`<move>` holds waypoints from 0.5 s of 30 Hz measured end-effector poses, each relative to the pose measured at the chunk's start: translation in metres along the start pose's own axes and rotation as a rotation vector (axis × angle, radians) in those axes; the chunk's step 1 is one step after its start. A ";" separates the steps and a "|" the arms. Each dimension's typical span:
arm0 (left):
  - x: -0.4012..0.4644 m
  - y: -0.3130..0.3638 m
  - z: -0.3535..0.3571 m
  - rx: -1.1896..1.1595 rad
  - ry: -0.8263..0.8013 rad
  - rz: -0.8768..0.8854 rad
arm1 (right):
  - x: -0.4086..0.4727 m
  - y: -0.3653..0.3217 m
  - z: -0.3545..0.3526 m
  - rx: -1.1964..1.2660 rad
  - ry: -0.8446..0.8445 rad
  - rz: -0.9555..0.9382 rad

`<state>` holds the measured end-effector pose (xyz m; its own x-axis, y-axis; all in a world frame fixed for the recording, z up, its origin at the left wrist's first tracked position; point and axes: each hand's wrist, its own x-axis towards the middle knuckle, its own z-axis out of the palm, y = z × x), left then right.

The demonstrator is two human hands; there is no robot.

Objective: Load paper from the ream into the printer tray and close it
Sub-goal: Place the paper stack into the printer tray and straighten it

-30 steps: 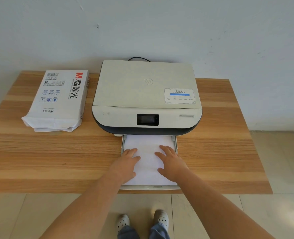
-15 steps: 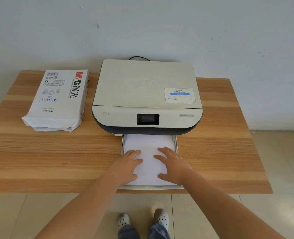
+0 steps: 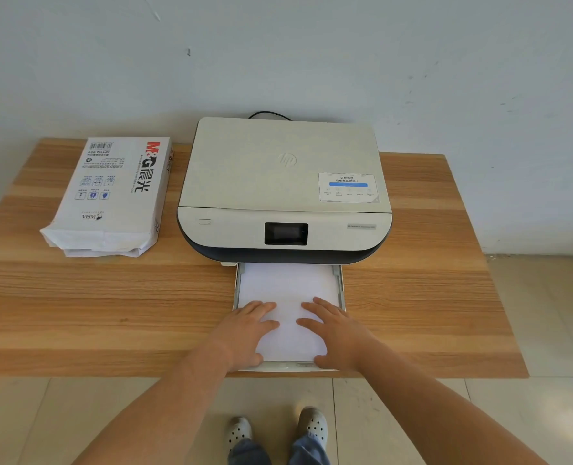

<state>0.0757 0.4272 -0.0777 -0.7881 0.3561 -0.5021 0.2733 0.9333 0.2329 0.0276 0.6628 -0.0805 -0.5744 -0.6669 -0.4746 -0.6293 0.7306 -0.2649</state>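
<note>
Paper seated flat in open tray, at printer's six o'clock. Left hand and right hand spread flat on top, gripping nothing (ream at ten o'clock). Loading apparently done; next, likely pushing tray in squarely.

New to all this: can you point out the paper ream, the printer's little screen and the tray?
Paper ream [image 3: 110, 193], head view, top of wrapper.
Printer screen [image 3: 286, 233], head view, centre of dark panel.
Tray [image 3: 341, 285], head view, right side wall.
</note>
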 end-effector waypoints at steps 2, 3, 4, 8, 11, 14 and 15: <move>0.000 0.000 0.000 0.000 0.003 -0.003 | 0.000 0.001 0.000 -0.004 0.003 -0.005; 0.000 0.000 0.001 0.000 0.005 -0.003 | -0.001 0.001 0.000 -0.005 0.004 -0.007; 0.000 0.001 0.001 0.000 0.008 -0.003 | -0.001 0.001 0.000 -0.008 0.004 -0.008; 0.000 0.002 0.000 -0.002 0.011 -0.005 | -0.001 0.002 -0.001 -0.014 0.012 -0.016; 0.000 0.004 -0.002 0.023 0.002 0.006 | -0.003 0.002 -0.001 -0.035 0.013 -0.039; 0.000 0.004 -0.003 0.051 0.001 0.018 | -0.002 0.002 -0.001 -0.070 0.019 -0.064; 0.000 0.004 -0.003 0.063 -0.002 0.022 | -0.001 0.002 -0.001 -0.082 0.022 -0.072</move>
<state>0.0749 0.4312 -0.0745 -0.7805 0.3764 -0.4992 0.3243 0.9264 0.1913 0.0261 0.6644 -0.0796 -0.5371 -0.7208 -0.4380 -0.7093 0.6670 -0.2279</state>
